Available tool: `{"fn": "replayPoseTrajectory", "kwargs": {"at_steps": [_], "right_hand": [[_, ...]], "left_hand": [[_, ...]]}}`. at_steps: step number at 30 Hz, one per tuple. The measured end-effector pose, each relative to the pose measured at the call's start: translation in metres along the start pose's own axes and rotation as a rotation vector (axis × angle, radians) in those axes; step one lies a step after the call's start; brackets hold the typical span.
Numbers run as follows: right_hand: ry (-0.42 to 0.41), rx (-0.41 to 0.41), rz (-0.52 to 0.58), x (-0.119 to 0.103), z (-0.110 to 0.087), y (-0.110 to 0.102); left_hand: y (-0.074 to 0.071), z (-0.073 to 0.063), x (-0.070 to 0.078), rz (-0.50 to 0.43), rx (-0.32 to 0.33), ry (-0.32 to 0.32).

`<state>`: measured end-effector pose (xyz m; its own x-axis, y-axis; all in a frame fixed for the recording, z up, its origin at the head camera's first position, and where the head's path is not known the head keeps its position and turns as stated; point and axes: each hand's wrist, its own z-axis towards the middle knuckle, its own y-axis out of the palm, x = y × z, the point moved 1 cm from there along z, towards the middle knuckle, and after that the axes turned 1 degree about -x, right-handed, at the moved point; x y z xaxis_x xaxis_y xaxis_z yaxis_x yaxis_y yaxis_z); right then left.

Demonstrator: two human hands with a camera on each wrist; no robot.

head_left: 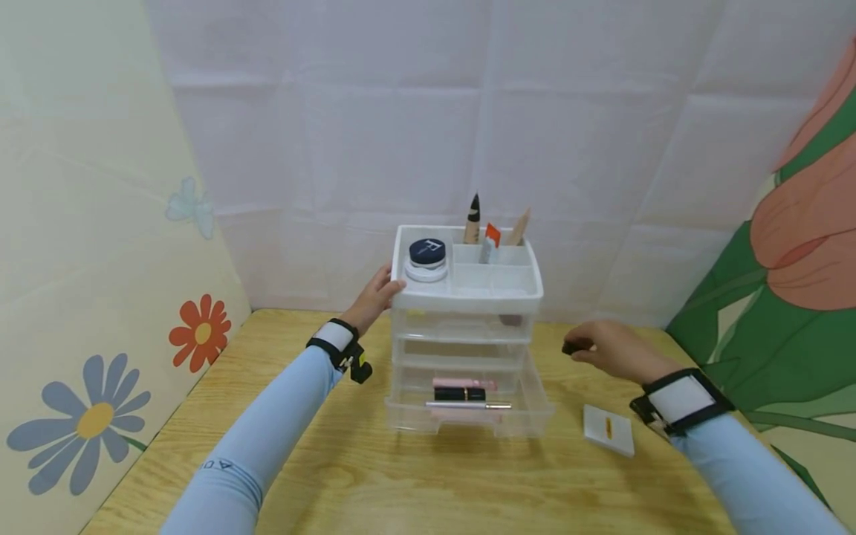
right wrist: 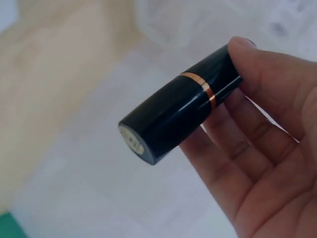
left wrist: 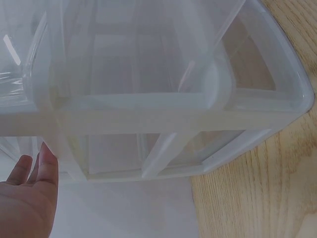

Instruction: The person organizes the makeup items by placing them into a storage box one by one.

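Note:
A lipstick tube (right wrist: 168,109), glossy black with a copper-coloured band and a pale label on its end, is pinched between the thumb and fingers of my right hand (right wrist: 272,129). In the head view this hand (head_left: 618,351) hovers over the table, right of a white plastic drawer organizer (head_left: 468,303). My left hand (head_left: 376,299) rests against the organizer's upper left side, its fingers fairly straight in the left wrist view. The bottom drawer (head_left: 528,412) is pulled out; it holds a black tube (head_left: 459,394), a silver pen-like stick (head_left: 468,406) and pink items (head_left: 448,383).
On the organizer's top sit a dark-lidded round jar (head_left: 426,256), a black-tipped tube (head_left: 472,221), a red-topped item (head_left: 491,238) and a beige pointed item (head_left: 520,227). A small white box (head_left: 608,429) lies on the wooden table (head_left: 348,483). White cloth (head_left: 374,134) hangs behind.

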<state>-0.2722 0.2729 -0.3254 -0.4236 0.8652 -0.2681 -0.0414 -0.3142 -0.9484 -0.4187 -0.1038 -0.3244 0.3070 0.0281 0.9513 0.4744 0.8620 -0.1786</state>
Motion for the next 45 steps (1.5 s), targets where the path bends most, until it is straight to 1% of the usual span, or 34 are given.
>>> {"fn": "replayPoseTrajectory", "kwargs": {"at_steps": [3,5,8,11,15,19,22,26,28,29,30,36,37,41,43,45], "right_hand": [[-0.055,0.03,-0.045,-0.021,0.002,-0.013],[-0.077,0.046,-0.081,-0.035,0.004,-0.02],[-0.116,0.051,-0.126,-0.055,0.008,-0.028],[-0.161,0.049,-0.167,-0.074,0.014,-0.03],[-0.211,0.012,-0.214,-0.094,0.028,-0.026],[-0.254,-0.058,-0.243,-0.111,0.048,-0.018],[-0.311,-0.095,-0.263,-0.119,0.062,-0.008],[-0.392,-0.124,-0.286,-0.129,0.078,0.007],[-0.409,-0.141,-0.282,-0.134,0.086,0.014],[-0.409,-0.15,-0.282,-0.135,0.089,0.018],[-0.408,-0.158,-0.284,-0.137,0.093,0.022],[-0.405,-0.179,-0.34,-0.141,0.109,0.046],[-0.398,-0.185,-0.335,-0.141,0.111,0.05],[-0.383,-0.206,-0.274,-0.14,0.117,0.063],[-0.396,-0.199,-0.241,-0.139,0.119,0.067],[-0.423,-0.19,-0.237,-0.139,0.121,0.071]], "left_hand": [[0.001,-0.001,0.001,0.0,0.002,0.001],[0.002,-0.001,0.001,0.0,0.002,0.001],[0.003,-0.001,0.002,-0.001,0.001,-0.003],[0.003,-0.001,0.002,-0.002,-0.001,-0.002],[0.001,-0.001,0.001,-0.003,-0.002,0.001],[0.0,0.0,-0.001,-0.015,-0.001,0.0],[0.001,0.0,-0.001,-0.016,-0.004,-0.009],[0.002,0.0,-0.003,-0.014,-0.004,-0.009],[0.001,0.0,-0.005,-0.015,-0.001,-0.001],[0.001,-0.001,-0.005,-0.016,0.001,0.003],[0.001,-0.003,-0.002,-0.022,-0.004,0.0],[-0.003,-0.004,-0.002,-0.02,-0.004,0.003],[-0.005,-0.002,-0.006,-0.013,0.002,0.008],[-0.008,-0.003,-0.005,-0.005,0.003,0.002],[-0.008,-0.004,-0.005,-0.007,0.001,0.003],[-0.009,-0.004,-0.004,-0.01,0.003,0.003]]}}
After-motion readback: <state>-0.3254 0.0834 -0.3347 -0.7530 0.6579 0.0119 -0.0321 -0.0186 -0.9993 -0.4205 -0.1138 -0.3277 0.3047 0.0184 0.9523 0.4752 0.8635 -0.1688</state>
